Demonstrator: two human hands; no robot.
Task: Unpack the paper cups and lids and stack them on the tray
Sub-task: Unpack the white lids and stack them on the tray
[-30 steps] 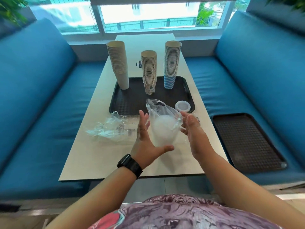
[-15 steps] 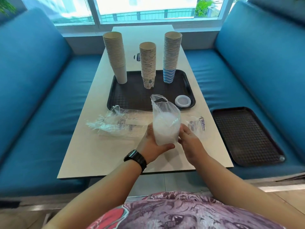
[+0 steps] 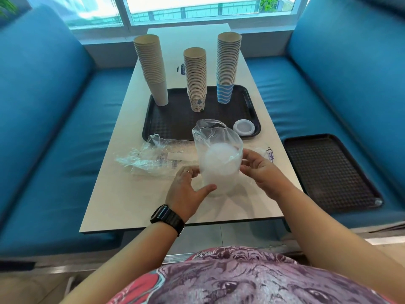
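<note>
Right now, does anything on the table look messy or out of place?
Yes: empty wrappers lie crumpled on the table beside the tray, and the left cup stack leans. Nothing looks spilled or damaged.

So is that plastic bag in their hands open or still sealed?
Open. The plastic bag gapes at its top, above the white lids inside; the left hand and right hand hold its sides.

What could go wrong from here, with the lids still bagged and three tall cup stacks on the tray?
1. The bag of lids is held upright between the left hand and right hand with its mouth open; tipped, the lids may spill onto the table.
2. A reach toward the tray could topple the tall cup stacks.
3. The empty wrappers beside the bag may snag.
</note>
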